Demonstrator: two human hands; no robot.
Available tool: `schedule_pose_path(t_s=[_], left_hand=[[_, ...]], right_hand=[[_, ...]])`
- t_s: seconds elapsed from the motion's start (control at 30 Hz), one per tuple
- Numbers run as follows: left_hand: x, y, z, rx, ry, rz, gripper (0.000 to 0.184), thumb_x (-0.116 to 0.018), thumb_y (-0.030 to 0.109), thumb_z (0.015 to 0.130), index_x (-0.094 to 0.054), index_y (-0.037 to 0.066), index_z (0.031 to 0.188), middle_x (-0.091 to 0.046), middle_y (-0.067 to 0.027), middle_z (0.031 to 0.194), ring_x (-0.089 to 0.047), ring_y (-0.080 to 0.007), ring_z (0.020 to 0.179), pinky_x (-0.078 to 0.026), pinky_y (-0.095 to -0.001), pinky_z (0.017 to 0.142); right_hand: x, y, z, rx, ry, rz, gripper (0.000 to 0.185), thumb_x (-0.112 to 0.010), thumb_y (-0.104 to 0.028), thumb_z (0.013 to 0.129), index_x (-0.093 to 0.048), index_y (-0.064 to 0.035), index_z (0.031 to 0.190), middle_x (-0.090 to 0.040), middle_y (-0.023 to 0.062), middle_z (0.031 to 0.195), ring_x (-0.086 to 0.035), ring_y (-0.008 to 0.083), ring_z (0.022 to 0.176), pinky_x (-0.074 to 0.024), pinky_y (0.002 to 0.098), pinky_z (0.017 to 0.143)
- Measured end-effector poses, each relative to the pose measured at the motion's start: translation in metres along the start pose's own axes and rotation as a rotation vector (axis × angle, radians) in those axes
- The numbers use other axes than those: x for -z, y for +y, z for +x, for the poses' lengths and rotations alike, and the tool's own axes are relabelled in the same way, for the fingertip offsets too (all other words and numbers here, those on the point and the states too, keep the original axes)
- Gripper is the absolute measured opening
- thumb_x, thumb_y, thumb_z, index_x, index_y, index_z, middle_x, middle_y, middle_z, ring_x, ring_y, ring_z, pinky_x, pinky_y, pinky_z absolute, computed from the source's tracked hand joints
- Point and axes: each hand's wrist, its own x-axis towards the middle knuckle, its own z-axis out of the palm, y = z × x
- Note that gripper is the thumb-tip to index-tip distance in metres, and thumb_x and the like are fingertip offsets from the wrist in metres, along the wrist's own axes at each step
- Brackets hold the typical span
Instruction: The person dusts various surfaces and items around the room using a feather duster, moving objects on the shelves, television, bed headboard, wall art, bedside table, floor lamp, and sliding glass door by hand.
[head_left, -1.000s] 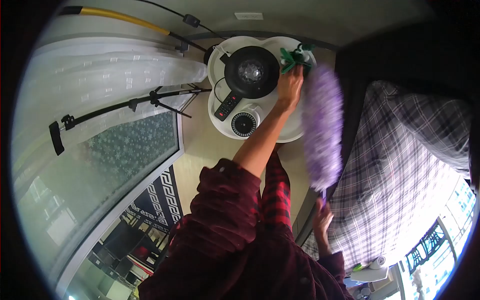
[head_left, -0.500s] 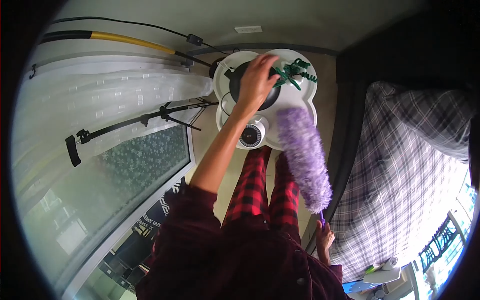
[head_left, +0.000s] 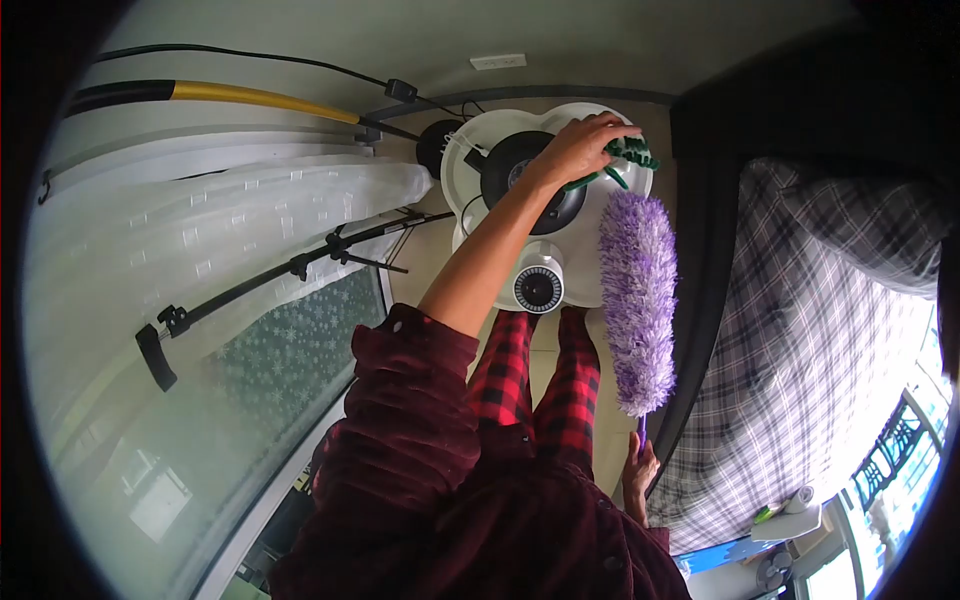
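Note:
My left hand [head_left: 585, 152] reaches over the round-lobed white table [head_left: 590, 255], its fingers curled around a green curly-stemmed decoration [head_left: 632, 153] in a small white holder. The fingers partly hide it. Below my left forearm sits a round black device [head_left: 507, 160] with a dark disc shape, and nearer to me a white cylinder-shaped device [head_left: 539, 285] with a ridged round black face. My right hand [head_left: 640, 468] grips the thin purple handle of a fluffy purple duster [head_left: 638, 300]. The duster points away from me, its head along the table's right edge.
A folded black tripod [head_left: 265, 285] leans at the left by the white curtain [head_left: 250, 210] and the frosted glass panel. Behind it runs a yellow and black pole [head_left: 265, 98]. A bed with plaid bedding [head_left: 780, 380] stands on the right. A wall outlet [head_left: 498, 62] is above the table.
My left hand has moved right, from over the black round device to the green decoration. The duster has swung more upright and lies further right, still in my right hand.

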Motion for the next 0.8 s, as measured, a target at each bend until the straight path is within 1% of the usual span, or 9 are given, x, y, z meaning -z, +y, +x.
schedule_pose_path(t_s=[0.1,0.17,0.3,0.43,0.5,0.53,0.63,0.7,0.8], left_hand=[[0.014,-0.003,-0.003,0.081,-0.144,-0.041,0.041,-0.055,0.0,0.071,-0.055,0.012,0.11,-0.056,-0.01,0.106,-0.057,-0.0273,0.091,-0.046,-0.036,0.079],[0.038,-0.005,-0.019,0.279,0.111,-0.195,0.042,-0.058,0.003,0.072,-0.053,0.013,0.113,-0.055,-0.0086,0.109,-0.055,-0.0292,0.097,-0.046,-0.0355,0.079],[0.07,-0.057,-0.097,0.51,0.296,0.116,0.058,-0.07,0.02,0.069,-0.047,0.009,0.121,-0.051,-0.0168,0.112,-0.049,-0.0314,0.105,-0.041,-0.0396,0.088],[0.071,-0.059,-0.141,0.913,0.041,-0.269,0.075,-0.073,0.029,0.07,-0.034,0.016,0.133,-0.044,-0.0163,0.125,-0.056,-0.0261,0.098,-0.04,-0.0345,0.09],[0.051,-0.058,-0.152,0.716,0.212,-0.39,0.073,-0.069,0.034,0.073,-0.033,0.016,0.133,-0.048,-0.0141,0.12,-0.057,-0.0222,0.094,-0.042,-0.0317,0.087],[0.051,-0.052,-0.156,0.793,0.18,-0.491,0.07,-0.068,0.033,0.074,-0.035,0.01,0.131,-0.046,-0.0171,0.124,-0.049,-0.0274,0.111,-0.041,-0.0333,0.09],[0.045,-0.059,-0.165,0.783,0.353,-0.591,0.058,-0.062,0.027,0.081,-0.036,0.012,0.13,-0.052,-0.0154,0.116,-0.055,-0.026,0.099,-0.044,-0.0326,0.083],[0.058,-0.067,-0.165,0.851,0.356,-0.486,0.043,-0.059,0.016,0.081,-0.044,0.012,0.121,-0.057,-0.0121,0.104,-0.058,-0.0272,0.085,-0.045,-0.0351,0.076],[0.075,-0.08,-0.157,0.387,0.295,0.265,0.035,-0.055,0.0,0.069,-0.05,0.01,0.103,-0.057,-0.008,0.1,-0.055,-0.0274,0.084,-0.045,-0.0381,0.07]], right_hand=[[-0.002,-0.008,-0.015,-0.009,0.005,0.061,0.041,-0.05,-0.042,0.085,-0.056,-0.0028,0.075,-0.053,0.0201,0.057,-0.055,0.037,0.053,-0.0386,0.0418,0.048],[-0.001,-0.008,-0.029,0.022,0.036,0.06,0.042,-0.05,-0.044,0.085,-0.054,-0.0037,0.072,-0.053,0.0199,0.055,-0.055,0.0375,0.051,-0.0391,0.0439,0.047],[0.002,-0.005,-0.023,0.063,0.017,-0.202,0.039,-0.05,-0.043,0.085,-0.055,-0.0061,0.074,-0.055,0.0204,0.059,-0.055,0.0383,0.055,-0.04,0.0449,0.05],[0.006,-0.011,-0.009,-0.092,0.234,-0.168,0.05,-0.042,-0.052,0.085,-0.057,-0.0054,0.075,-0.057,0.0213,0.065,-0.054,0.0395,0.061,-0.0395,0.0473,0.056],[0.003,-0.009,-0.01,-0.122,0.255,-0.031,0.052,-0.041,-0.053,0.085,-0.057,-0.0044,0.075,-0.057,0.0208,0.065,-0.053,0.0388,0.061,-0.0387,0.0457,0.057],[0.002,-0.008,-0.011,-0.163,0.274,0.106,0.053,-0.041,-0.053,0.086,-0.058,-0.0033,0.075,-0.057,0.0203,0.065,-0.052,0.0381,0.061,-0.038,0.0441,0.057],[0.008,-0.016,-0.017,-0.115,0.324,0.186,0.051,-0.044,-0.049,0.086,-0.057,-0.0008,0.078,-0.054,0.0191,0.06,-0.052,0.036,0.055,-0.0352,0.044,0.052],[0.014,-0.018,-0.017,-0.116,0.281,0.118,0.052,-0.044,-0.05,0.085,-0.058,-0.0011,0.078,-0.054,0.019,0.06,-0.052,0.0356,0.055,-0.0355,0.0442,0.052],[0.009,-0.01,-0.018,-0.114,0.206,-0.032,0.053,-0.043,-0.052,0.085,-0.059,-0.002,0.079,-0.055,0.0189,0.061,-0.053,0.0355,0.057,-0.0364,0.045,0.055]])
